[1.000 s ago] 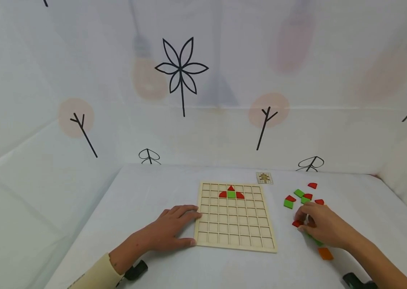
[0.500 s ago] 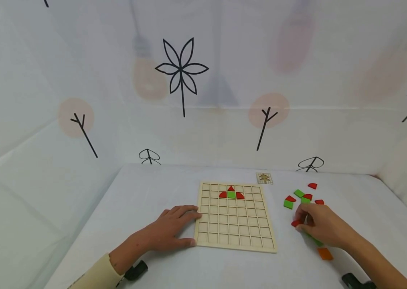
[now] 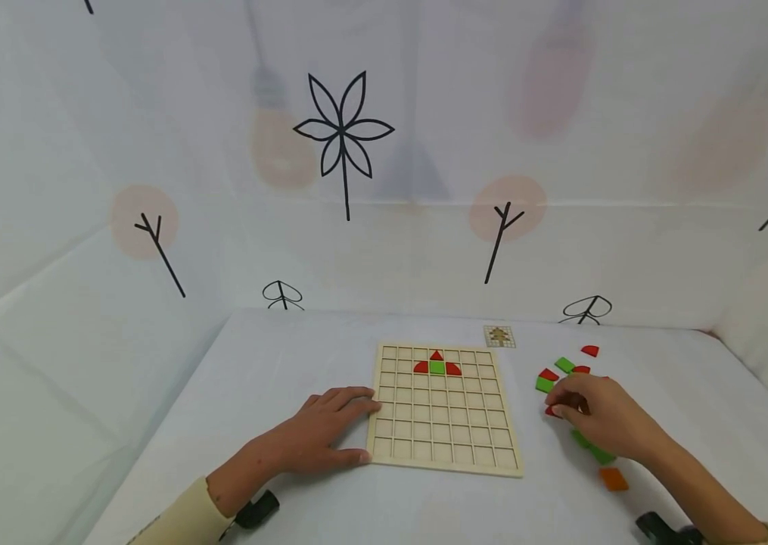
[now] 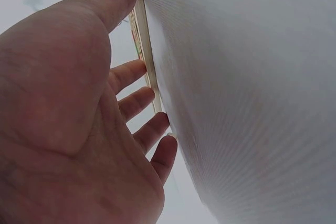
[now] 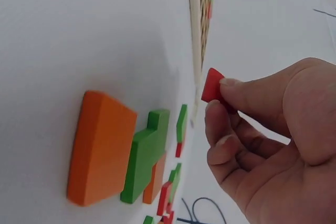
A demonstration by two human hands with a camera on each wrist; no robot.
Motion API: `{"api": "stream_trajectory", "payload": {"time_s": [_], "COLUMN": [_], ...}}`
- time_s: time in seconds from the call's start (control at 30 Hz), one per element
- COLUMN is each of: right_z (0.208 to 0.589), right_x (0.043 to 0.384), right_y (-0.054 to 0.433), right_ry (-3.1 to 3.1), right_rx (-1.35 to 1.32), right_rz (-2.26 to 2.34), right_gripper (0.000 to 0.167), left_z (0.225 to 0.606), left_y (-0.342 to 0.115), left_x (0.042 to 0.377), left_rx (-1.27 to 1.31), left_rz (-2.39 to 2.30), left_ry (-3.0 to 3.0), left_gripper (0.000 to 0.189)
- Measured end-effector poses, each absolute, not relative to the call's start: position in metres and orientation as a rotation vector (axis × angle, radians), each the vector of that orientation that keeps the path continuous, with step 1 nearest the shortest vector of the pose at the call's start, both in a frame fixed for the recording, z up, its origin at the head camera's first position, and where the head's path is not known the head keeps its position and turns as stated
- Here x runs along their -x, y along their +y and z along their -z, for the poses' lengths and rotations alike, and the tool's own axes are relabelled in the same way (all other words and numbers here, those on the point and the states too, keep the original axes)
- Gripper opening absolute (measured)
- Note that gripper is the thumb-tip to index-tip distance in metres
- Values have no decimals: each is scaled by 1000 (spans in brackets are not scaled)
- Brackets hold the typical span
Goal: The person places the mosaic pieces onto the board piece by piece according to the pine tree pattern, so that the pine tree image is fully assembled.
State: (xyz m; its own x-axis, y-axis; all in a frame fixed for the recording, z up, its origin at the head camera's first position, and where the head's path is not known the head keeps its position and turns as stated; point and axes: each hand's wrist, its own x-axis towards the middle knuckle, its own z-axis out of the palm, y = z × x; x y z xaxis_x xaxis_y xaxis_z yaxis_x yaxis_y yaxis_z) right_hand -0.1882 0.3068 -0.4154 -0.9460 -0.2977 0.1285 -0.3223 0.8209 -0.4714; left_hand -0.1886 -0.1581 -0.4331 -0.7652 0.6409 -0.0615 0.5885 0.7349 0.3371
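Observation:
My right hand [image 3: 604, 416] pinches a red quarter-round tile [image 5: 212, 85] between thumb and fingertips; in the right wrist view it is raised off the table. The left hand [image 3: 318, 431] lies beside the wooden grid board [image 3: 452, 468], its extended fingers and thumb touching the board's left edge, as the left wrist view also shows at the board's rim [image 4: 144, 30]. Near the board's top, a red triangle [image 3: 436, 355] sits above a green square [image 3: 436, 367], with a red quarter-round piece [image 3: 421, 367] to its left and another [image 3: 453, 369] to its right.
Loose green tiles [image 3: 603, 456], an orange tile [image 3: 614, 479] and red tiles [image 3: 590, 350] lie on the white table right of the board, some partly behind the right hand. A small card with a tree pattern [image 3: 499, 336] lies beyond the board's top right corner.
My right hand has lifted the red quarter-round tile and shifted slightly left and away from me, uncovering more of the green tiles below it. The left hand and board stay put.

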Motion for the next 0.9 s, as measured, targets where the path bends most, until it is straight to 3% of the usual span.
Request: {"api": "stream_trajectory", "payload": {"time_s": [0.9], "right_z": [407], "right_x": [209], "right_y": [252], "right_ry": [-2931], "right_rx": [-510], "right_rz": [-909], "right_gripper": [10], "left_z": [435], "left_y": [-159], "left_x": [189], "left_rx": [-989], "left_rz": [-464], "left_ry": [2765], "left_gripper": [74]}}
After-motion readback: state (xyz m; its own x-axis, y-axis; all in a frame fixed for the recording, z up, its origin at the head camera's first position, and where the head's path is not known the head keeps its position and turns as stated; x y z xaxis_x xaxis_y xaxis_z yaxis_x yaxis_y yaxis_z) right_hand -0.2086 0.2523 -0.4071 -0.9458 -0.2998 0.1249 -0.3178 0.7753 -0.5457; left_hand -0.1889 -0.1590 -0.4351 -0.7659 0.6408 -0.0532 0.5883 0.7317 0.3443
